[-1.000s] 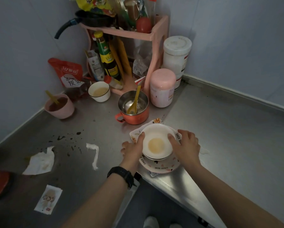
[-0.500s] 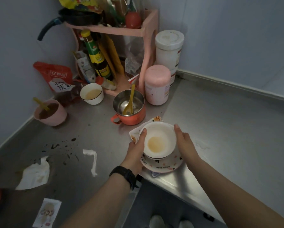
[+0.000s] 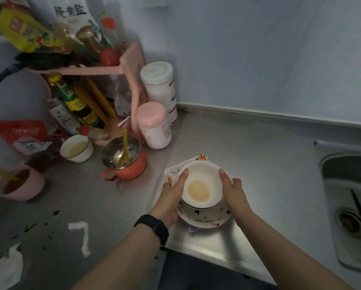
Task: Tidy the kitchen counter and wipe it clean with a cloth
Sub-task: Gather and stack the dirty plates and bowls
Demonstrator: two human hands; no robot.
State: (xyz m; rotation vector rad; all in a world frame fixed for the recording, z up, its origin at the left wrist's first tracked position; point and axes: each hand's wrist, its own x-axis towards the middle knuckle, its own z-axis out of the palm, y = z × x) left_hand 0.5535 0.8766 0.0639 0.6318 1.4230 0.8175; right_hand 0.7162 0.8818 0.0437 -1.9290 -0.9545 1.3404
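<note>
Counter (image 3: 259,164): steel surface meeting in a corner, sink (image 3: 351,197) at right. Left hand (image 3: 171,197) and right hand (image 3: 234,193) grip opposite sides of a white bowl (image 3: 200,185) stacked on patterned plates (image 3: 204,220) near the counter's front edge; fingers clamped on the stack. Dark spills (image 3: 50,222) mark the left section.

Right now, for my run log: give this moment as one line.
step: clearing dishes | hands: left hand and right hand grip white bowl stacked on plates | sink: right | spills: unwiped
</note>
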